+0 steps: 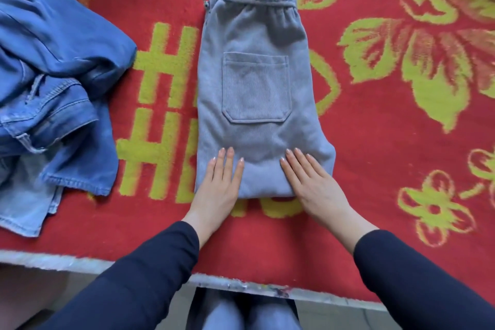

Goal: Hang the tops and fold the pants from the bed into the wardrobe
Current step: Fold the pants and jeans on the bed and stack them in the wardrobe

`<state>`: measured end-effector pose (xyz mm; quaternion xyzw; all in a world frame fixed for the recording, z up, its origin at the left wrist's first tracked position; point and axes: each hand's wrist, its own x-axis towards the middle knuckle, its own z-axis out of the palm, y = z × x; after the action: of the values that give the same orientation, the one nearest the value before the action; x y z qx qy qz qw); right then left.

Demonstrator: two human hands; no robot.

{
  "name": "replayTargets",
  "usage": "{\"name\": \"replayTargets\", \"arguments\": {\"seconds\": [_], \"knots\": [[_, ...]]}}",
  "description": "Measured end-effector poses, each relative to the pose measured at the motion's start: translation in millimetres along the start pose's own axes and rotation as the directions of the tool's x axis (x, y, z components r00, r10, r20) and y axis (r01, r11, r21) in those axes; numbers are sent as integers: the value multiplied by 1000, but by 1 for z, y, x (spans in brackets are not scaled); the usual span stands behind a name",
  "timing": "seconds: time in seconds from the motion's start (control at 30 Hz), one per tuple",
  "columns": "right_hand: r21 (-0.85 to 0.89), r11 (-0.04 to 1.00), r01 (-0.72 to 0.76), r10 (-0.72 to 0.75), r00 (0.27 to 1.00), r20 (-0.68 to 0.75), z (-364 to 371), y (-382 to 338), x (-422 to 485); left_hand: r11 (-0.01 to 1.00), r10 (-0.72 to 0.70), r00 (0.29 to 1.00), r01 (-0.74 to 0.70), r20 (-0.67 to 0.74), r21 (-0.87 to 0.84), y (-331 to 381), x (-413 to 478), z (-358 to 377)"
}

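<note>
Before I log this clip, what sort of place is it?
Probably a home bedroom: a red blanket with yellow-green flowers spread as bedding, grey sweatpants folded on it under the left hand and right hand, and a heap of denim clothes beside them.

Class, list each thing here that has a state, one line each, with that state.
Grey pants: folded, lying flat on the blanket, pocket side up.
Denim clothes: unfolded, crumpled in a heap at the left.
Left hand: open, fingers straight, flat on the pants' near end.
Right hand: open, flat on the pants' near end.
Blanket: spread out under the clothes.
</note>
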<state>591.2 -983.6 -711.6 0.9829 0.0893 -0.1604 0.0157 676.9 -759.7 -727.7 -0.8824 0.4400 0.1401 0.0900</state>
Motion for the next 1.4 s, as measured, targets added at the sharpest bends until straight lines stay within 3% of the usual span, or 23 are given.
{"name": "replayTargets", "arguments": {"seconds": [0.23, 0.3, 0.33, 0.37, 0.43, 0.5, 0.57, 0.63, 0.73, 0.87, 0.97, 1.07, 1.17, 1.23, 1.33, 1.4], "knots": [[74, 992, 98, -95, 995, -39, -26, 3, -27, 1000, 16, 999, -17, -51, -16, 5, -30, -28], [171, 979, 107, -114, 993, 32, -37, -5, -44, 998, 57, 998, -57, 7, -31, 17, -50, -40], [239, 966, 93, -128, 983, 135, -46, -9, -52, 996, 76, 992, -70, 97, -64, 23, -59, -49], [315, 948, 48, -148, 942, 302, -56, -13, -59, 988, 121, 964, -93, 238, -125, 28, -66, -59], [391, 914, -107, -183, 750, 635, -78, -15, -68, 949, 245, 837, -102, 490, -300, 33, -76, -80], [431, 878, -207, -210, 644, 736, -96, -12, -65, 874, 356, 735, -44, 578, -483, 26, -71, -99], [487, 824, -289, -234, 609, 758, -106, -1, -55, 769, 401, 664, 132, 631, -626, 7, -60, -110], [520, 802, -293, -197, 692, 694, -119, 17, -36, 693, 405, 671, 217, 621, -688, -17, -45, -121], [522, 809, -271, -52, 851, 523, -144, 41, -2, 692, 298, 807, 185, 510, -698, -54, -19, -134], [516, 820, -249, 59, 933, 356, -159, 57, 38, 645, 133, 928, 186, 348, -741, -86, 16, -146], [490, 834, -254, 137, 955, 263, -158, 68, 68, 667, 92, 950, 164, 299, -727, -106, 48, -150], [452, 852, -263, 219, 964, 149, -155, 84, 96, 619, 51, 973, 145, 224, -772, -126, 80, -152], [404, 879, -251, 288, 957, -31, -141, 95, 117, 603, -111, 991, 129, 77, -788, -136, 110, -147], [380, 886, -264, 325, 940, -104, -126, 101, 125, 673, -206, 978, 118, -31, -730, -134, 127, -137], [374, 869, -324, 366, 929, -46, -106, 108, 134, 761, -272, 952, 126, -138, -636, -124, 142, -116], [478, 787, -389, 415, 908, 56, -103, 115, 138, 769, -298, 944, 147, -145, -623, -123, 144, -102]]}}
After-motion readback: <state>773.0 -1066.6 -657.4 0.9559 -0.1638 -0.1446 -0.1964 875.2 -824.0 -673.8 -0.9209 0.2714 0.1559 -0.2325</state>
